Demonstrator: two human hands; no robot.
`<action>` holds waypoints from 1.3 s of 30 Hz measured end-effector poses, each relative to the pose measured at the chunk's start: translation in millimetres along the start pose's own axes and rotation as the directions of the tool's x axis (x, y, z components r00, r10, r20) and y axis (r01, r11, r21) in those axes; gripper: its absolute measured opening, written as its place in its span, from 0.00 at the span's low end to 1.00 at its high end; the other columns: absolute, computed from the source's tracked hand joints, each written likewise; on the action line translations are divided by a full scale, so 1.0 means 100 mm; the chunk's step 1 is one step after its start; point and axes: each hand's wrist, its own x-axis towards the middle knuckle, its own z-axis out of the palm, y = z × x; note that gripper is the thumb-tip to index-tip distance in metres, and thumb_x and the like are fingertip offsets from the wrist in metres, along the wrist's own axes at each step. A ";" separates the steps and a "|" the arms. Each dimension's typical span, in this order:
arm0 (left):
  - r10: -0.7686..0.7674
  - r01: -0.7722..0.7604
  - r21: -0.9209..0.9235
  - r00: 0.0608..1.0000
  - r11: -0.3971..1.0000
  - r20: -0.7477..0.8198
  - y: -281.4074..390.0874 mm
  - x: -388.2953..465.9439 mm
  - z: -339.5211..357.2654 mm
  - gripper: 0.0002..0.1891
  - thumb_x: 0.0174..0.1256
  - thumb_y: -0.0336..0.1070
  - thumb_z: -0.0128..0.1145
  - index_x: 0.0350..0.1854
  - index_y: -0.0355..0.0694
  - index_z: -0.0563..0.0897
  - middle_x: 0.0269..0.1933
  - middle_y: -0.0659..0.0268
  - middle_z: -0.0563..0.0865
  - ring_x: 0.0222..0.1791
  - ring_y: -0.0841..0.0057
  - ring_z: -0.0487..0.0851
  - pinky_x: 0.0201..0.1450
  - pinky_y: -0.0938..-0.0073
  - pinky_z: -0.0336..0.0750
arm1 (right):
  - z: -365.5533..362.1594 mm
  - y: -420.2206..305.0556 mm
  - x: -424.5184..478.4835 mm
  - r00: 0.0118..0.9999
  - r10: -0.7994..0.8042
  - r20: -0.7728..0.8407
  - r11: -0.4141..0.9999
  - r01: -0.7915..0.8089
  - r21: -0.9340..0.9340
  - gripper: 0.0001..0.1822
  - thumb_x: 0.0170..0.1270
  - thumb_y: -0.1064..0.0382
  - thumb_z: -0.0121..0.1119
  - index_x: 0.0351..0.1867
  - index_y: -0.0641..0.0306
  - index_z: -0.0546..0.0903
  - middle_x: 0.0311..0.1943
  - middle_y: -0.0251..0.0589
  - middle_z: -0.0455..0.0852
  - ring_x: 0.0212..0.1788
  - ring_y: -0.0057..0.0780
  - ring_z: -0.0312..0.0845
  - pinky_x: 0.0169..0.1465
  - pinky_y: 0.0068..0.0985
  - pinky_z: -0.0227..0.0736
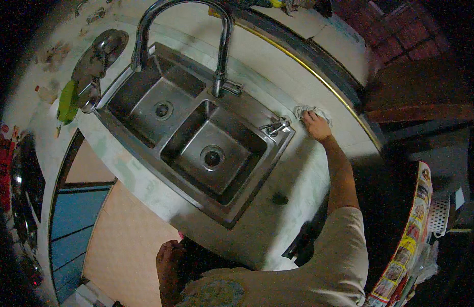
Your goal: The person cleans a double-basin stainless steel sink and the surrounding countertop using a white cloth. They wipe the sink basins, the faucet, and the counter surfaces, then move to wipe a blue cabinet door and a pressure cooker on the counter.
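Note:
My right hand presses a crumpled whitish cloth against the back of the counter, where it meets the tiled wall. Close to its left, a small metal dispenser tap stands on the corner of the stainless double-bowl sink. The tall curved chrome faucet rises from the sink's back rim. My left hand hangs low in front of the counter edge, its fingers curled; a small pink bit shows at it, and whether it grips this is unclear. Both sink bowls hold no dishes.
Left of the sink lie a green item and a shiny metal utensil or lid. A dark, glossy appliance is at far left. A gold-edged sill runs along the back. A white perforated basket and a printed colourful package are at right.

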 end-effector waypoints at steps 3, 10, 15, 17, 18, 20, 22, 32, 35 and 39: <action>0.043 -0.048 0.083 0.997 0.995 0.066 -0.15 0.14 -0.19 0.11 0.58 0.33 0.47 0.42 0.34 0.72 0.39 0.58 0.78 0.39 0.71 0.77 0.40 0.77 0.72 | -0.05 0.08 0.40 0.993 0.082 0.085 0.989 -0.092 0.112 0.18 0.51 0.63 0.47 0.47 0.58 0.70 0.48 0.39 0.69 0.48 0.37 0.65 0.42 0.31 0.71; 0.041 -0.041 -0.011 0.999 0.999 -0.006 0.02 0.33 0.01 0.11 0.60 0.38 0.48 0.34 0.34 0.75 0.31 0.64 0.78 0.31 0.77 0.75 0.36 0.78 0.70 | -1.04 0.00 1.77 0.942 0.123 -0.312 0.989 -0.143 -0.040 0.17 0.52 0.60 0.47 0.45 0.59 0.71 0.47 0.40 0.70 0.45 0.38 0.68 0.43 0.32 0.69; -0.070 0.080 -0.163 0.996 0.983 0.063 0.22 0.42 0.04 0.14 0.60 0.40 0.48 0.36 0.32 0.74 0.34 0.62 0.78 0.35 0.75 0.76 0.41 0.76 0.71 | -0.14 0.09 1.14 0.960 -0.165 0.225 0.948 0.092 0.304 0.16 0.57 0.59 0.43 0.46 0.58 0.68 0.42 0.45 0.72 0.42 0.42 0.70 0.46 0.34 0.68; -0.104 0.103 -0.124 0.995 0.987 -0.001 0.20 0.51 -0.01 0.14 0.60 0.41 0.48 0.36 0.32 0.74 0.33 0.62 0.78 0.34 0.75 0.76 0.40 0.76 0.71 | -0.10 0.13 1.27 0.917 -0.223 0.331 0.954 0.135 0.269 0.16 0.56 0.60 0.44 0.47 0.58 0.67 0.44 0.45 0.71 0.43 0.41 0.69 0.46 0.34 0.68; -0.124 0.119 -0.109 0.991 0.987 -0.047 0.14 0.55 -0.05 0.14 0.60 0.41 0.48 0.35 0.32 0.74 0.33 0.62 0.78 0.34 0.75 0.76 0.39 0.76 0.71 | -0.33 0.01 1.59 0.947 -0.165 0.277 0.976 0.117 0.182 0.17 0.54 0.60 0.46 0.46 0.59 0.68 0.45 0.43 0.70 0.45 0.40 0.68 0.47 0.33 0.67; 0.024 -0.026 0.054 0.999 0.998 0.044 -0.22 0.74 -0.31 0.14 0.60 0.41 0.48 0.35 0.32 0.74 0.32 0.62 0.78 0.33 0.75 0.76 0.38 0.76 0.71 | -0.73 -0.06 2.22 0.976 -0.200 0.084 0.980 0.201 -0.006 0.22 0.51 0.63 0.48 0.50 0.64 0.66 0.43 0.46 0.70 0.45 0.41 0.68 0.49 0.34 0.65; 0.134 -0.153 0.304 0.988 0.940 0.082 -0.27 0.80 -0.39 0.13 0.56 0.40 0.48 0.31 0.33 0.76 0.33 0.60 0.78 0.35 0.71 0.76 0.40 0.74 0.71 | -0.61 0.06 2.65 0.980 -0.162 -0.111 0.981 0.149 -0.121 0.20 0.45 0.62 0.49 0.44 0.64 0.73 0.49 0.37 0.69 0.51 0.33 0.62 0.55 0.31 0.59; -0.036 0.015 0.223 0.995 0.975 0.092 -0.44 1.34 -0.65 0.20 0.62 0.48 0.43 0.46 0.35 0.71 0.43 0.59 0.75 0.44 0.68 0.72 0.48 0.67 0.67 | -0.35 -0.25 2.28 0.853 -0.112 0.509 0.973 -0.010 0.231 0.19 0.57 0.63 0.42 0.52 0.58 0.67 0.53 0.42 0.67 0.52 0.35 0.67 0.55 0.29 0.61; -0.052 0.075 0.275 0.995 0.958 -0.090 -0.16 1.21 -0.33 0.13 0.53 0.40 0.47 0.36 0.37 0.75 0.37 0.55 0.77 0.41 0.60 0.75 0.46 0.64 0.69 | 0.02 0.16 2.08 0.853 -0.437 0.287 0.895 0.378 0.238 0.21 0.55 0.64 0.46 0.53 0.59 0.66 0.54 0.39 0.66 0.55 0.33 0.62 0.57 0.27 0.60; -0.036 0.041 0.085 0.998 0.996 -0.059 0.19 1.17 -0.12 0.08 0.50 0.35 0.49 0.29 0.36 0.77 0.31 0.55 0.79 0.36 0.60 0.76 0.41 0.66 0.71 | -0.17 -0.05 3.03 0.925 -0.360 0.124 0.923 0.372 -0.094 0.23 0.55 0.61 0.45 0.55 0.57 0.65 0.57 0.39 0.62 0.59 0.37 0.56 0.60 0.31 0.52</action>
